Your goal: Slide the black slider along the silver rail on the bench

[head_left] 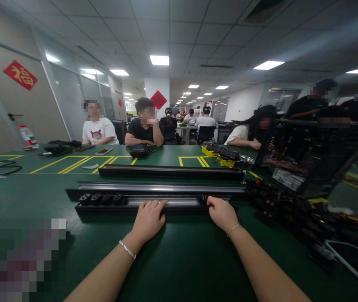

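Close in front of me lies a long black rail [166, 211] with a shiny grey channel, lengthwise across the green table. Several small black socket-like modules [102, 199] sit in a row at its left end. My left hand [149, 216] lies on the near edge of the rail, fingers stretched over the channel and holding nothing. Toward the rail's right end, my right hand [223, 213] is closed, thumb and fingers pinching a single black module [203, 199] in the channel. The fingers partly cover that module.
Behind lie a second rail [166, 187] and a third [169, 171]. A heap of black parts [279, 205] and a dark rack [311, 155] stand right. A phone [104, 151], black case [139, 150] and yellow trays with a black strip [226, 153] lie farther back. People sit opposite.
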Action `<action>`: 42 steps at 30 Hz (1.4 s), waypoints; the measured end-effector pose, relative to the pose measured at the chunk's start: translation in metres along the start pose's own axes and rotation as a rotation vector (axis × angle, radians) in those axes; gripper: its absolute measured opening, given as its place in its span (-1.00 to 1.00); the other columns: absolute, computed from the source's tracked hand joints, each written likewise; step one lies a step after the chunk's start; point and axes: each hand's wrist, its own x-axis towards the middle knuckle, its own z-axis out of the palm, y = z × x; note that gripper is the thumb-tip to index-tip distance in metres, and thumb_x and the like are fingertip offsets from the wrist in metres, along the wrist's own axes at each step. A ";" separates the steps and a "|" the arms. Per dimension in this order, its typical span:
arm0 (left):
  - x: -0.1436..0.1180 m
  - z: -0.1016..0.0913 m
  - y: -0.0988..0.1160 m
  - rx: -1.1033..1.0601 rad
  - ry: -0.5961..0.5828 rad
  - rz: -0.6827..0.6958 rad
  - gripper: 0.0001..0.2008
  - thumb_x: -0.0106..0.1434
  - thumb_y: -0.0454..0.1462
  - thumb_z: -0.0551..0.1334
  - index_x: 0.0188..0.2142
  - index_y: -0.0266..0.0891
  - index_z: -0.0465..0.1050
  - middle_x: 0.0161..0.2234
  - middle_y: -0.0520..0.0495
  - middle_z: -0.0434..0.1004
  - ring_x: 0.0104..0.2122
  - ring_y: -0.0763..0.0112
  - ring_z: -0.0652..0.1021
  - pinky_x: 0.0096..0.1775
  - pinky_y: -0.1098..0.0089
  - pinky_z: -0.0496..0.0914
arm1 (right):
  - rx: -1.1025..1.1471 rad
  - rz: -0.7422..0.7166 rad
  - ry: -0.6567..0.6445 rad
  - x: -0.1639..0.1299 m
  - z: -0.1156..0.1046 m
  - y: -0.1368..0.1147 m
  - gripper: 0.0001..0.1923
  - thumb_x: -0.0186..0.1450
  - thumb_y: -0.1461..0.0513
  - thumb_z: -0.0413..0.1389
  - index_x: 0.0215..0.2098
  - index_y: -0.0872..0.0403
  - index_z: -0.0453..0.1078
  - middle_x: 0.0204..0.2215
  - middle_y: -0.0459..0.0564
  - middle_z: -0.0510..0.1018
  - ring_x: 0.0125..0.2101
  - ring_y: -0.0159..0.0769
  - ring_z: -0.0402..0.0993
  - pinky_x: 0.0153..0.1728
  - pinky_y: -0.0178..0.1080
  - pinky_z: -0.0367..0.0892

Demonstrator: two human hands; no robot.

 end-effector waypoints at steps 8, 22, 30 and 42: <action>0.001 -0.003 0.001 -0.015 -0.031 -0.017 -0.56 0.21 -0.22 0.05 0.11 -0.04 0.24 -0.14 -0.05 0.45 -0.10 0.28 0.38 -0.01 0.23 0.12 | 0.001 -0.026 0.065 0.000 0.002 0.002 -0.74 0.16 0.39 -0.09 -0.42 0.03 0.41 -0.32 -0.09 0.46 -0.23 -0.37 0.31 -0.29 -0.36 0.10; 0.001 -0.004 0.002 -0.021 -0.045 -0.023 -0.55 0.20 -0.22 0.04 0.11 -0.04 0.23 -0.12 -0.05 0.45 -0.07 0.28 0.38 0.02 0.22 0.11 | 0.031 0.005 0.077 0.003 0.007 0.010 -0.71 0.17 0.38 -0.12 -0.43 0.04 0.42 -0.37 -0.09 0.48 -0.32 -0.39 0.35 -0.31 -0.36 0.11; 0.001 0.000 0.002 -0.025 -0.015 -0.021 -0.56 0.19 -0.23 0.06 0.09 -0.04 0.25 -0.13 -0.04 0.45 -0.09 0.27 0.38 0.01 0.23 0.11 | 0.116 0.026 0.232 0.001 0.012 0.002 -0.84 0.19 0.25 -0.05 -0.47 0.07 0.34 -0.34 -0.02 0.44 -0.27 -0.31 0.32 -0.25 -0.31 0.15; 0.001 0.003 0.002 -0.004 0.014 -0.010 -0.59 0.20 -0.22 0.07 0.06 -0.03 0.27 -0.16 -0.03 0.45 -0.13 0.28 0.39 -0.03 0.23 0.12 | 0.094 0.221 0.180 0.012 0.016 -0.022 -0.63 0.17 0.06 0.02 -0.09 -0.03 0.36 -0.10 -0.01 0.46 -0.03 -0.15 0.26 0.01 -0.10 0.02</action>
